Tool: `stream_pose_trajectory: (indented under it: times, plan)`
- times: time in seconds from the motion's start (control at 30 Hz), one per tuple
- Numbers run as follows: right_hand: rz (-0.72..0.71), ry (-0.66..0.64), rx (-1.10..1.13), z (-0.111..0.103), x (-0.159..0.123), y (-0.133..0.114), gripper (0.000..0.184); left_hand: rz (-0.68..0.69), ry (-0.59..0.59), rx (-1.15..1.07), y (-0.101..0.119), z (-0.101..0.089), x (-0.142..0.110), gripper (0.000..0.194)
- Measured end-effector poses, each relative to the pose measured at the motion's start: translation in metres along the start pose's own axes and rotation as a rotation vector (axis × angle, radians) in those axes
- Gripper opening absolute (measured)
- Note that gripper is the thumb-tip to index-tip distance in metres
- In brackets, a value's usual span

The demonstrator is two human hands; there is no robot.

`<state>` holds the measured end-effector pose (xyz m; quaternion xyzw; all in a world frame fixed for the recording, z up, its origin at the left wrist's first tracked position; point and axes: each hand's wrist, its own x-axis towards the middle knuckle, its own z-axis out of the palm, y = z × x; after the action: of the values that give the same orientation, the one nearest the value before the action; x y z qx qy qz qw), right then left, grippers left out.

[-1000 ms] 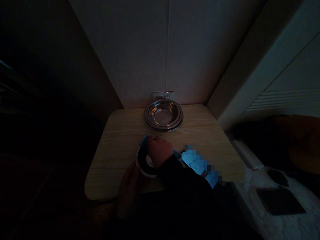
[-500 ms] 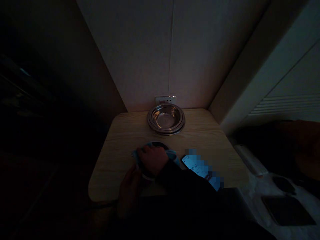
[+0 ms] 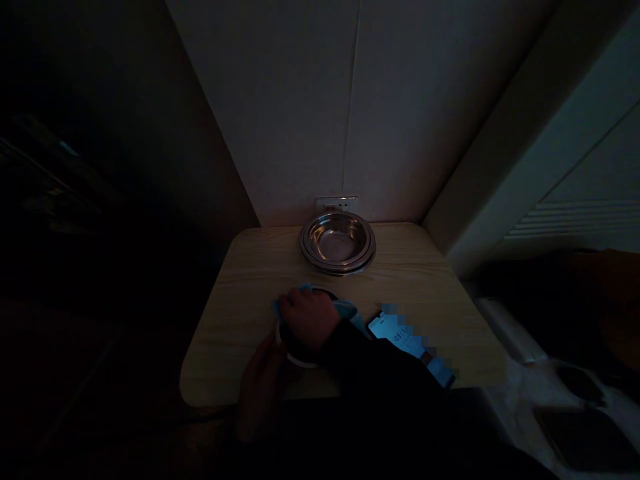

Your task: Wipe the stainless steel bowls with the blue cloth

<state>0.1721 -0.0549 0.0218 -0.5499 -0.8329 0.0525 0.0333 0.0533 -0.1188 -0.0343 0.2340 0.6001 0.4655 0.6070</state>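
A round bowl, dark inside with a pale rim [image 3: 301, 363], sits near the front of the small wooden table. My right hand [image 3: 311, 319] is closed on a light blue cloth [image 3: 347, 309] and presses it at the bowl's far left rim. The cloth trails out to the right from beneath my wrist. At the near left side, my left hand [image 3: 260, 379] grips the bowl's edge, its fingers partly lost in the dark. My right forearm in a black sleeve hides much of the bowl's right side.
Stacked shiny metal bowls [image 3: 338, 244] stand at the back of the wooden table [image 3: 215, 340], below a wall socket [image 3: 337, 203]. A lit phone [image 3: 403, 337] lies right of my right forearm. Walls rise behind. Dark flat objects [image 3: 583, 433] lie on a pale surface at the right.
The cloth has slid off the bowl's left rim toward the far side, baring the pale edge there. My left hand still grips the bowl. The whole view has shifted slightly.
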Motion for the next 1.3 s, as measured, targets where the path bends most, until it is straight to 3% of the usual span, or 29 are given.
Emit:
stream_pose_trajectory:
  times: [0.13,0.23,0.43,0.57,0.7,0.8,0.9,1.07,1.17,1.3]
  plan:
    - [0.078,-0.024,-0.033,-0.006,0.002,0.011,0.024,-0.014,-0.036,-0.011,0.001,-0.002,-0.003,0.056]
    - [0.171,-0.060,-0.060,-0.012,-0.004,0.027,0.026,-0.050,0.012,-0.061,0.001,0.000,-0.006,0.053]
    - [0.273,-0.137,-0.090,-0.017,-0.038,0.044,0.022,-0.090,0.019,-0.103,0.003,0.005,-0.010,0.049]
    - [0.277,-0.166,-0.069,-0.016,-0.068,0.036,0.023,-0.075,0.055,-0.100,0.003,0.006,-0.013,0.053]
    - [0.265,-0.214,0.002,-0.011,-0.083,0.006,0.022,-0.051,0.037,-0.110,0.000,0.007,-0.013,0.056]
    - [0.221,-0.220,0.047,-0.005,-0.081,-0.020,0.023,-0.013,0.002,-0.112,-0.004,0.005,-0.011,0.055]
    - [0.194,-0.188,0.062,-0.002,-0.081,-0.028,0.023,0.023,0.019,-0.106,-0.006,0.003,-0.011,0.052]
    - [0.202,-0.198,-0.090,-0.003,-0.084,0.003,0.025,0.034,0.011,-0.003,-0.004,0.002,-0.014,0.057]
    - [0.139,-0.126,-0.174,-0.001,-0.069,0.022,0.025,0.044,0.007,0.057,-0.001,0.004,-0.015,0.059]
    - [0.004,-0.081,-0.153,0.002,-0.043,0.029,0.027,0.072,-0.013,0.082,0.003,0.005,-0.016,0.057]
